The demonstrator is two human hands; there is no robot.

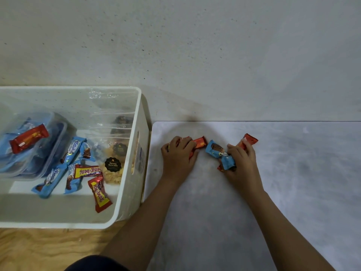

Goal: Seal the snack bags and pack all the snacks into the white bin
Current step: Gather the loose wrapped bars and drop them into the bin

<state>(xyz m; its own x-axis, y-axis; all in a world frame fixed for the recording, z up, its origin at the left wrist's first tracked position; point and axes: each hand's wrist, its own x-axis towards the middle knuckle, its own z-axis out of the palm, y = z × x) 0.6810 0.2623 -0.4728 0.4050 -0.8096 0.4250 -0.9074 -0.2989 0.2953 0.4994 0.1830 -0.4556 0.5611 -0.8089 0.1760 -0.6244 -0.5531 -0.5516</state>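
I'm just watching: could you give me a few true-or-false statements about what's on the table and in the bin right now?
1. Both hands hold snacks. True: the left hand grips orange wrappers, the right hand a blue wrapper.
2. The white bin is empty. False: it already holds snacks.
3. The bin sits right of the hands. False: it sits left.
4. Clear bags stand inside the bin. True.

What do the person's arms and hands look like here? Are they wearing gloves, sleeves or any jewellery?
Both arms are bare from wrist to as far up as the picture shows, with no sleeves in view. The left hand and right hand wear no gloves, and no rings, watch or bracelets are visible. A dark piece of clothing shows at the bottom edge.
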